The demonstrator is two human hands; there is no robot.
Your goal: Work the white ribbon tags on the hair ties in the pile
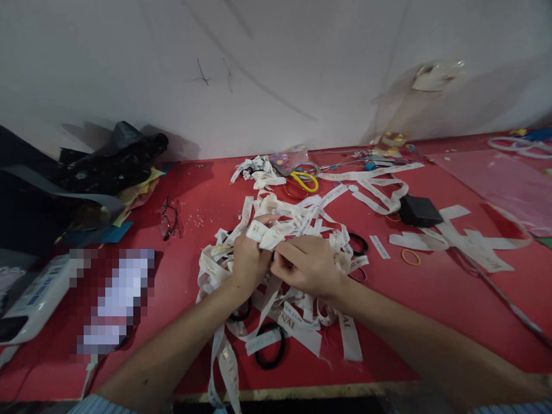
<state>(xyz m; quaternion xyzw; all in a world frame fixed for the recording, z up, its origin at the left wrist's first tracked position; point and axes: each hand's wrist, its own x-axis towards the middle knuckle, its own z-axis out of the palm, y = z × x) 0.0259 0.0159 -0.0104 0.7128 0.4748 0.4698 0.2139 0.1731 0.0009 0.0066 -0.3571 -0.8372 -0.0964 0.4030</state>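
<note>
While tangled, ribbon [278,233] in left hand [248,261], right hand [308,264]

Scissors [304,180], eyeglasses [168,219], black box [419,211], red table [207,192].

The desk [207,190] is showing plain red. The ribbons [297,221] are lying white and carrying gold lettering. The hair ties [269,365] are showing black, as are the box [419,210] and the bag [116,152]. The scissors [299,181] are showing yellow handles. Paper [107,234] is peeking out blue.
</note>
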